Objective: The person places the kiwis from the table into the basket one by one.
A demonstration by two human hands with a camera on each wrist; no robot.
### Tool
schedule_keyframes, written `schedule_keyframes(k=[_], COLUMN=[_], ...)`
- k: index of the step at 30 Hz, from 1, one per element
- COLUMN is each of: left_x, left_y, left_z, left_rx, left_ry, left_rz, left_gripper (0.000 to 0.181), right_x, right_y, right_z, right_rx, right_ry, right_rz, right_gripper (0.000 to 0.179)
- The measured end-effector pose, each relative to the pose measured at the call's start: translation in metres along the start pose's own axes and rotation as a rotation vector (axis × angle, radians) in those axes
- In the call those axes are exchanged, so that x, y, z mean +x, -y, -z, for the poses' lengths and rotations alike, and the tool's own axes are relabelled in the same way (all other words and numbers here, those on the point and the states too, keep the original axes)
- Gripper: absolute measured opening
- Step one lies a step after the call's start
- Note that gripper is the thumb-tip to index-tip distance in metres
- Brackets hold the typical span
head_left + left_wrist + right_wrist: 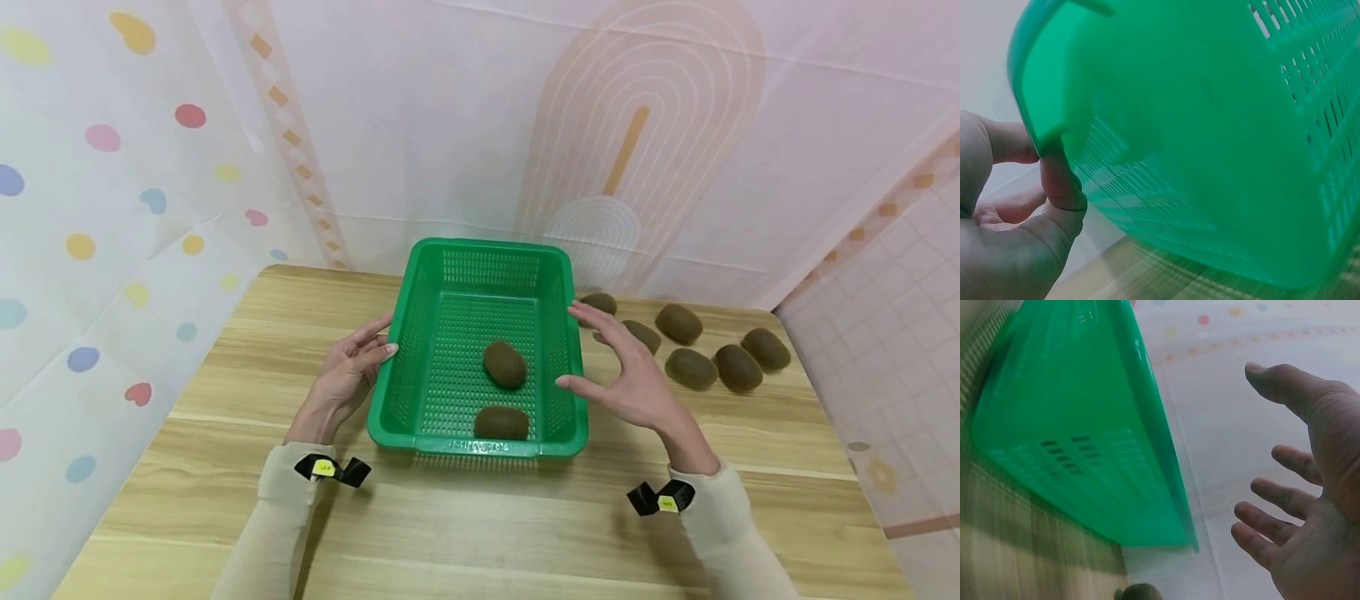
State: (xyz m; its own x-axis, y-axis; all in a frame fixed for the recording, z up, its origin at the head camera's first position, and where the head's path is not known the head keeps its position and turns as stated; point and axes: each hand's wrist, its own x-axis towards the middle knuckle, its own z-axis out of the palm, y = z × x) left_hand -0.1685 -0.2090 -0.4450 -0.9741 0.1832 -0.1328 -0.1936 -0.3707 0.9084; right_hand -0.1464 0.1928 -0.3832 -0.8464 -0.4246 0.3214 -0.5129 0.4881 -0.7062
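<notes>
A green plastic basket (477,447) with slotted walls is at the middle of the wooden table. Two brown kiwis lie inside: one kiwi (505,364) near the centre, another kiwi (502,422) by the front wall and partly hidden by the rim. My left hand (348,375) pinches the basket's left rim between thumb and finger, which the left wrist view shows up close. Beside the right rim, my right hand (630,379) has its fingers spread and holds nothing. The right wrist view shows a gap between this hand (1310,487) and the basket wall (1085,450).
Several loose kiwis (692,368) lie on the table (465,533) to the right of the basket, two of them partly behind my right hand. A patterned cloth (450,125) hangs along the table's back and sides.
</notes>
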Motion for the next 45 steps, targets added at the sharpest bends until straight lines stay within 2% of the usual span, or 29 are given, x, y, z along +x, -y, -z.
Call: schedule_keyframes(k=[5, 20, 28, 33, 45], left_x=[0.0, 0.0, 0.0, 0.0, 0.0], left_y=[0.0, -0.001, -0.001, -0.001, 0.0], left_z=[0.001, 0.0, 0.0, 0.0, 0.002], left_rx=[0.003, 0.007, 0.001, 0.002, -0.005], left_ry=[0.004, 0.004, 0.005, 0.011, 0.012], left_rz=[-0.006, 0.004, 0.012, 0.007, 0.0], left_gripper=[0.071, 0.07, 0.07, 0.07, 0.07], right_x=[0.001, 0.001, -0.003, -0.005, -0.009], right_y=[-0.008, -0.04, -0.06, -0.073, -0.098], right_z=[0.007, 0.03, 0.034, 0.034, 0.025], right_rx=[0.01, -0.071, -0.067, -0.046, 0.091], right_ry=[-0.02, -0.091, -0.085, -0.092, -0.098], right_rz=[-0.062, -0.274, -0.385, -0.429, -0.525], right_gripper=[0.088, 0.092, 0.097, 0.098, 0.104])
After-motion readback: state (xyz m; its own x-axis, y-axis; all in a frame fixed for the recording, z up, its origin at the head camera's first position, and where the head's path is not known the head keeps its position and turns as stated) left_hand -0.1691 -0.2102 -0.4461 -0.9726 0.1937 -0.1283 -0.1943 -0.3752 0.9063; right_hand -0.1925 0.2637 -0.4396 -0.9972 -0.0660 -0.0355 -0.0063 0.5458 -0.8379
